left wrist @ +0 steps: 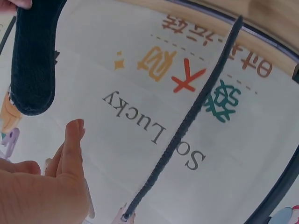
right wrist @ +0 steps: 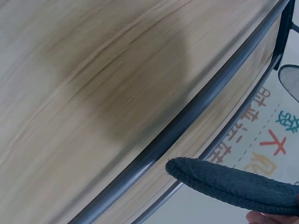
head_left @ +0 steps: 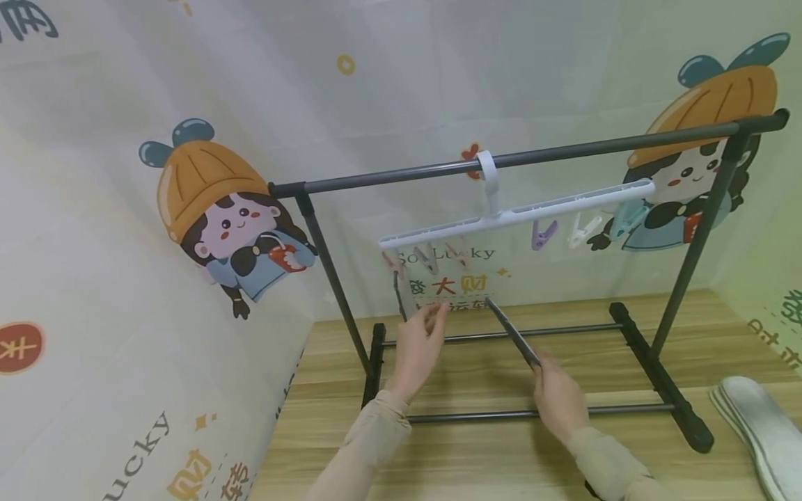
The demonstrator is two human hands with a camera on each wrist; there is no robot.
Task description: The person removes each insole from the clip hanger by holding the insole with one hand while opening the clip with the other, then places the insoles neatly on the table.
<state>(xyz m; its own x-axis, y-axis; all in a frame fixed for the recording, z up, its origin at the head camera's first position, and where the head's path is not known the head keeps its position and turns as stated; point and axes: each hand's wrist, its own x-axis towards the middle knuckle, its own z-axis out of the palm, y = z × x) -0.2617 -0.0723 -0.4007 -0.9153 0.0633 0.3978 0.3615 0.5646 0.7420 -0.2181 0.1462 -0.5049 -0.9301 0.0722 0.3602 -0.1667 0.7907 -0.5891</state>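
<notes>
In the head view, my right hand (head_left: 560,396) grips one end of a dark insole (head_left: 510,330), its far end pointing up and left. The right wrist view shows this insole's fuzzy surface and stitched edge. A second insole (head_left: 404,296) hangs nearly edge-on from the leftmost pink clip (head_left: 391,261) of a white clip hanger (head_left: 438,229). My left hand (head_left: 418,351) is raised beside the hanging insole, overlapping its lower part in the head view. The left wrist view shows the left fingers (left wrist: 72,149) fairly straight, apart from the hanging insole (left wrist: 182,126).
The hanger hooks over the top bar (head_left: 401,172) of a black rack standing on a wood-patterned surface (head_left: 476,463). Other clips hang along it, including a purple clip (head_left: 544,235) and a teal clip (head_left: 628,219). Pale insoles (head_left: 761,431) lie stacked at right. A printed cloth (head_left: 401,90) stands behind.
</notes>
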